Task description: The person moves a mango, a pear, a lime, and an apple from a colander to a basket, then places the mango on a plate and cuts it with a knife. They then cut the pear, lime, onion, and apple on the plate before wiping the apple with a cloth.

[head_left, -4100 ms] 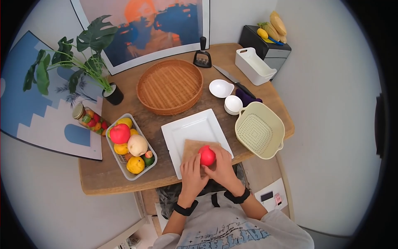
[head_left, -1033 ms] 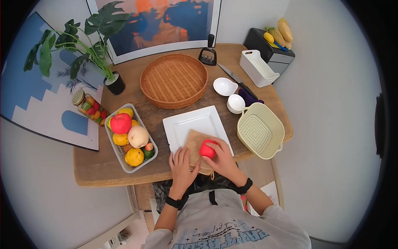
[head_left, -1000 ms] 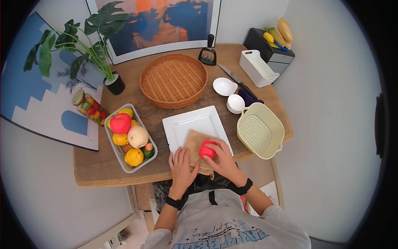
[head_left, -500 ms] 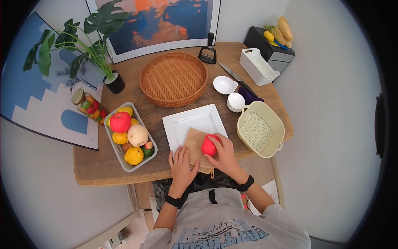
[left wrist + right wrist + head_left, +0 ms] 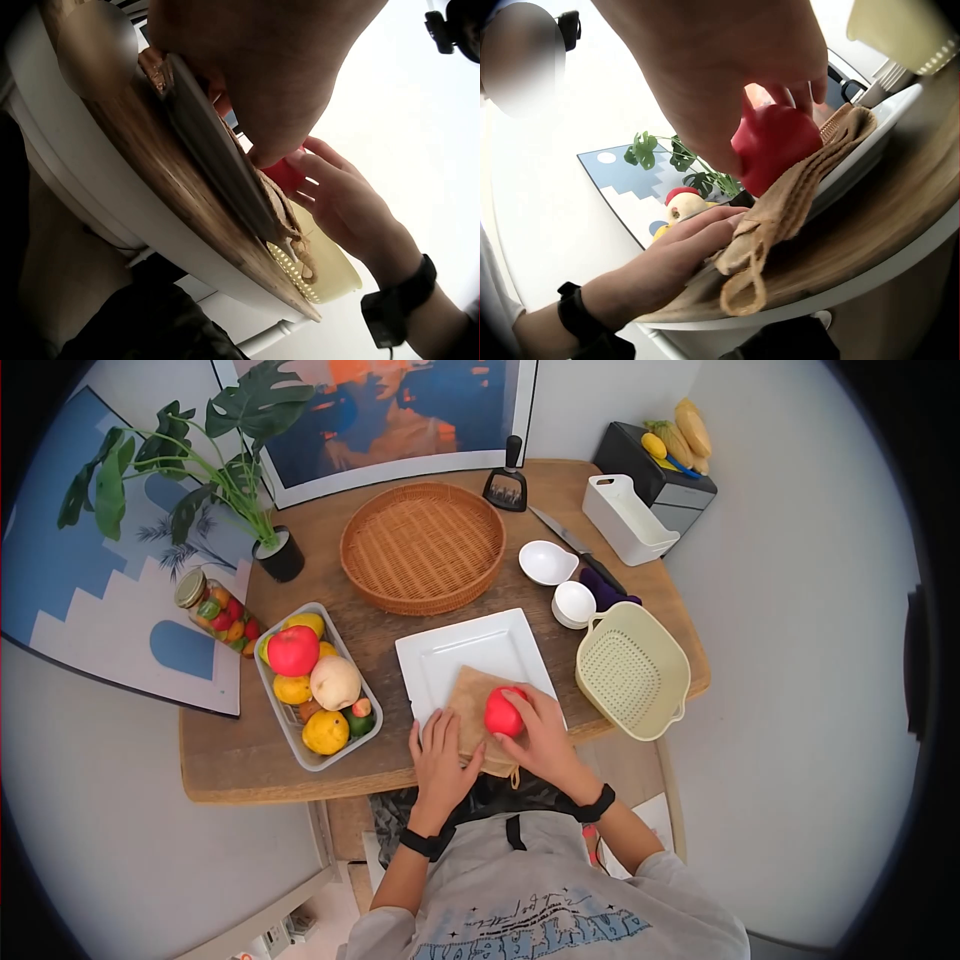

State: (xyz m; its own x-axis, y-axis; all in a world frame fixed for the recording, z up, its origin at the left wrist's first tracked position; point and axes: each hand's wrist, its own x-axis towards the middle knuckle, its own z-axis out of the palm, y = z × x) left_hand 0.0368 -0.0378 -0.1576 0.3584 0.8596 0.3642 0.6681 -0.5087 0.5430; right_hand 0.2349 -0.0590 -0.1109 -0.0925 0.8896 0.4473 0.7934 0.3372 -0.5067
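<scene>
My right hand [image 5: 543,735] grips a smooth red apple-like fruit [image 5: 505,712], fingers curled over its far side and thumb on the near side. The fruit sits on a folded tan cloth [image 5: 468,705] with a hanging loop at its near corner. Beneath the cloth lies a square white plate [image 5: 425,660] at the table's front edge. My left hand [image 5: 440,765] rests with fingers spread on the cloth's left edge and the plate. From the right wrist, the red fruit [image 5: 776,146] shows right against the layered cloth [image 5: 791,187].
A grey basket of fruit [image 5: 316,762] stands at left, near a jar [image 5: 215,610] and a potted plant [image 5: 278,555]. Behind the plate is a round wicker tray [image 5: 425,550]. At right are white bowls [image 5: 547,562], a knife [image 5: 565,532], a pale yellow colander [image 5: 632,670] and a white bin [image 5: 625,518].
Earlier both hands held the red fruit; now only the right grips it, the left rests on the cloth, and the cloth lies turned. Over the last second, the fruit has shifted slightly.
</scene>
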